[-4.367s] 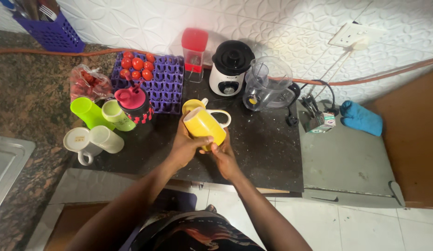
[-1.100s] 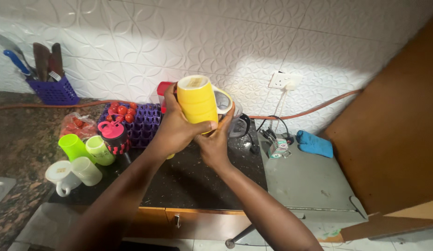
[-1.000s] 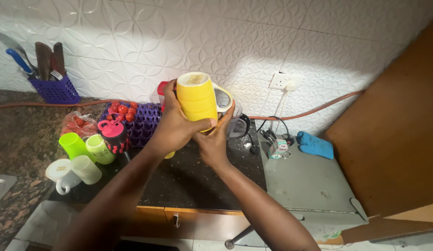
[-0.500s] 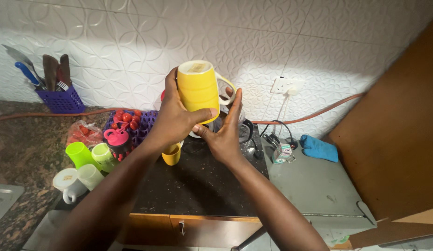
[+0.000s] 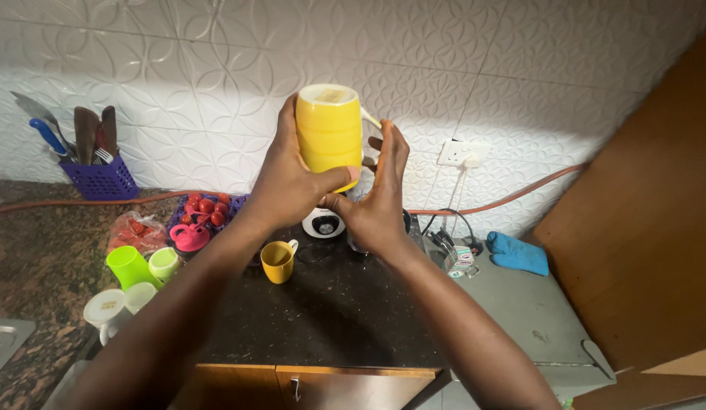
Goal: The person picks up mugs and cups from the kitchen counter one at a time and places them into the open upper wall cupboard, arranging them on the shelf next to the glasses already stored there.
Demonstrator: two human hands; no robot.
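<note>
A yellow mug (image 5: 330,133) is held up in front of the tiled wall, upright, long axis vertical, high above the table (image 5: 330,311). The left hand (image 5: 288,178) wraps its fingers around the mug's side; the right hand (image 5: 379,197) touches beside its handle, fingers spread. Below the mug stands a small yellow cup (image 5: 277,261).

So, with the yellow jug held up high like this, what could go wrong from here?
1. The yellow jug is lifted well above the counter, gripped by the left hand with the right hand at its handle side. If the grip slips, it may fall.
2. The small yellow cup stands below it and seems to hold liquid; a falling jug could knock it over.
3. The wall socket and its cables are close, so any spill could reach them.
</note>
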